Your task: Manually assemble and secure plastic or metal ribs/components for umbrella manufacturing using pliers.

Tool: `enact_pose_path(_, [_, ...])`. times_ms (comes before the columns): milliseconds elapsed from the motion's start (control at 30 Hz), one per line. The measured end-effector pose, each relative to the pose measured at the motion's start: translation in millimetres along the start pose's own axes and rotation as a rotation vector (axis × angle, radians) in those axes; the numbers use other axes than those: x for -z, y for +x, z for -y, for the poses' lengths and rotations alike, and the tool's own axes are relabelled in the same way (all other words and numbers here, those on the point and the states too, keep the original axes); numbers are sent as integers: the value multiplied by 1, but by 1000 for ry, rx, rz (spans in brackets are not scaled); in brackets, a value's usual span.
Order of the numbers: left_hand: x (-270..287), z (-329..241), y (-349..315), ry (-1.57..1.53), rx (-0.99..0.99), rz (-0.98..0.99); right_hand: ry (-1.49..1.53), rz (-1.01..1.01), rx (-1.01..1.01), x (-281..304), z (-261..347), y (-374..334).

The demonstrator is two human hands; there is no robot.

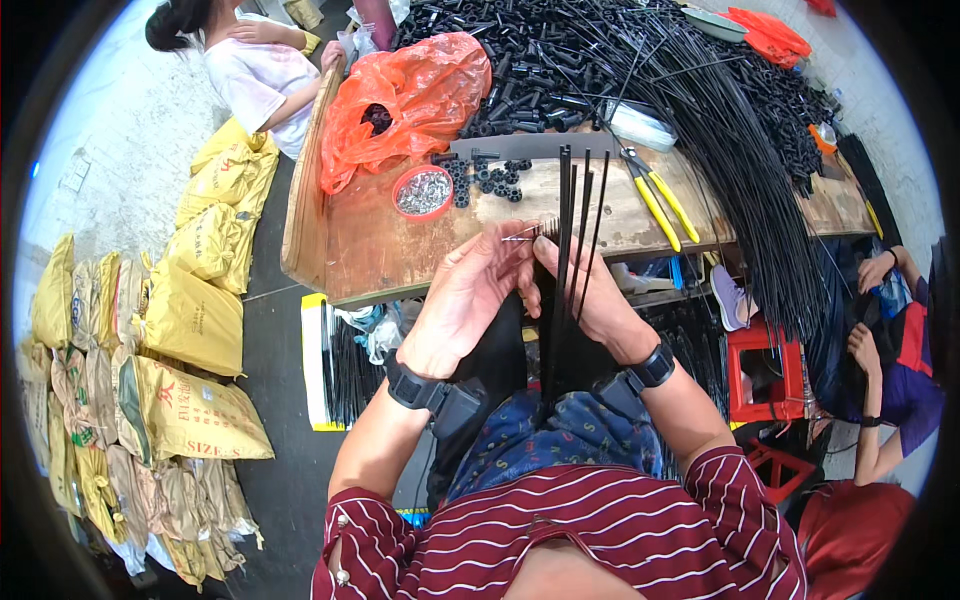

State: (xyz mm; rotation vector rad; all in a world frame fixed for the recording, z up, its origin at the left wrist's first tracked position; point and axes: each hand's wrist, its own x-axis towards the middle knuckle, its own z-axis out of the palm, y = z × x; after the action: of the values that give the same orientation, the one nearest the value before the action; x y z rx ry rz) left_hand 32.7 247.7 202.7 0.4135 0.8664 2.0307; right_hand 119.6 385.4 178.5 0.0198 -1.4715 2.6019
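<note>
My right hand [590, 295] is closed around several thin black rods [566, 200], which stand roughly upright in front of my lap. Close beside it, my left hand [480, 285] has thumb and fingers pinched together at the rods. Small thin, pin-like pieces [520, 238] show at its fingertips, too small to name. Both hands are just off the near edge of the wooden table [370, 250]. Beyond them a red-rimmed round dish [423, 192] holds small shiny metal pieces. Little black ring-like parts [498, 180] lie next to it.
Yellow-handled cutters [660, 200] lie right of my hands. A long bundle of black rods [720, 170] hangs over the table's right side. Black parts [540, 60] are heaped at the back, beside an orange plastic bag [410, 95]. Yellow sacks [195, 320] stand left; people sit at both sides.
</note>
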Motion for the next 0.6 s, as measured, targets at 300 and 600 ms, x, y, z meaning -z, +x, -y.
enact_pose_path(300, [0, 13, 2, -86, -3, 15, -55, -18, -58, 5, 8, -4])
enact_pose_path(600, [-5, 15, 10, -97, 53, -33, 2, 7, -133, 18, 16, -12])
